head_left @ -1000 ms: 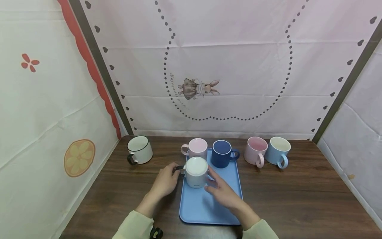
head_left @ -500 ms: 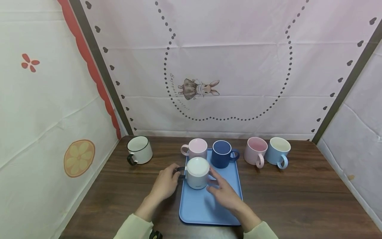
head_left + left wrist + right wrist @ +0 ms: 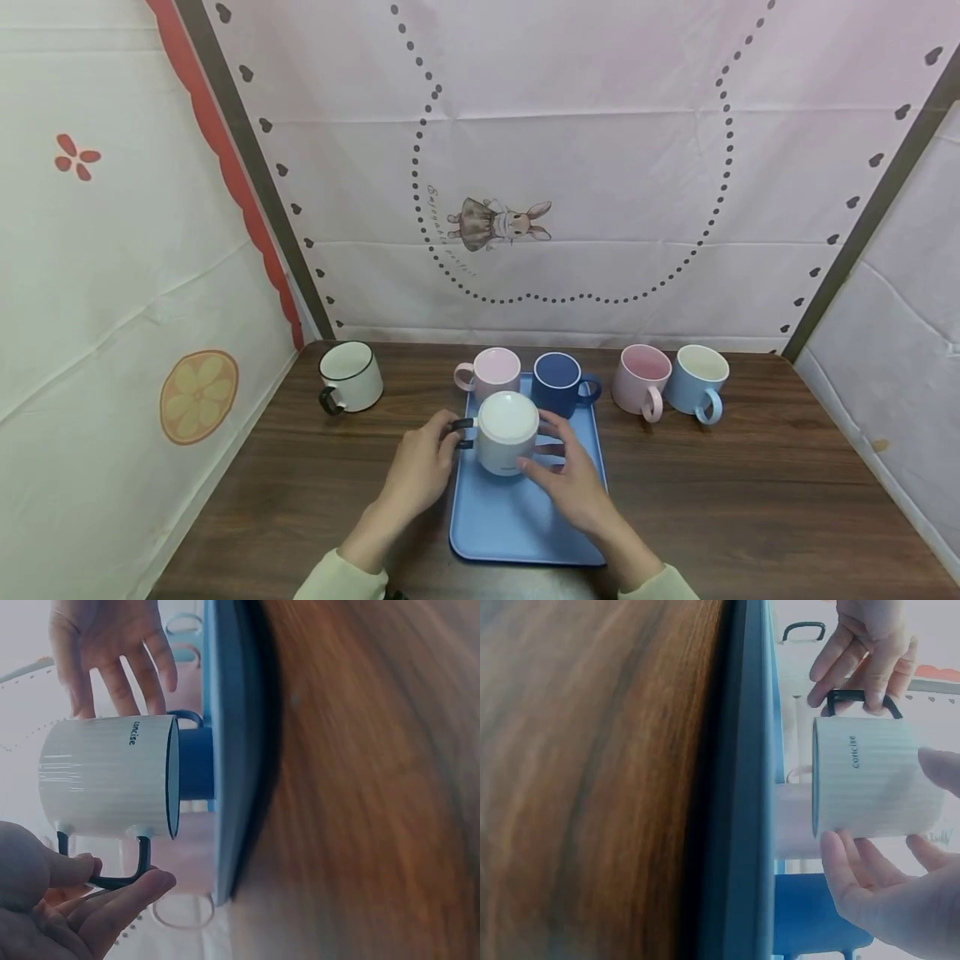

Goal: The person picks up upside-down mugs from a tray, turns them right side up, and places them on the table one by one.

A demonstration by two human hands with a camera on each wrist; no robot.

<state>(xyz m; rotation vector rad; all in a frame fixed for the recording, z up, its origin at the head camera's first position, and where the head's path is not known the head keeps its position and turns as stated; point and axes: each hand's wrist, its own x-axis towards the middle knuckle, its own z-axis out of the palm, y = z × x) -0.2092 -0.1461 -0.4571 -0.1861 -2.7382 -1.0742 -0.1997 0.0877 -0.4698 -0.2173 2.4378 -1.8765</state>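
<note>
A white ribbed mug (image 3: pixel 508 437) is held upside down over the blue tray (image 3: pixel 517 533), its dark-edged rim facing the tray in both wrist views. My left hand (image 3: pixel 416 462) pinches its black handle (image 3: pixel 124 881) between thumb and fingers. From the other side my right hand (image 3: pixel 573 479) spans the mug's wall, thumb in front and fingers round the right side. The word on the wall shows in both wrist views. Behind it, at the tray's far end, stand a pink mug (image 3: pixel 497 372) and a dark blue mug (image 3: pixel 557 382), both upright.
A white mug with a black handle (image 3: pixel 354 382) stands at the far left of the wooden table (image 3: pixel 750 500). Another pink mug (image 3: pixel 641 379) and a light blue mug (image 3: pixel 693 385) stand at the right. A printed cloth (image 3: pixel 600 183) hangs behind the table.
The upside-down white mug has shifted slightly to the right, and both hands have moved with it. The tray and the other mugs have stayed in place.
</note>
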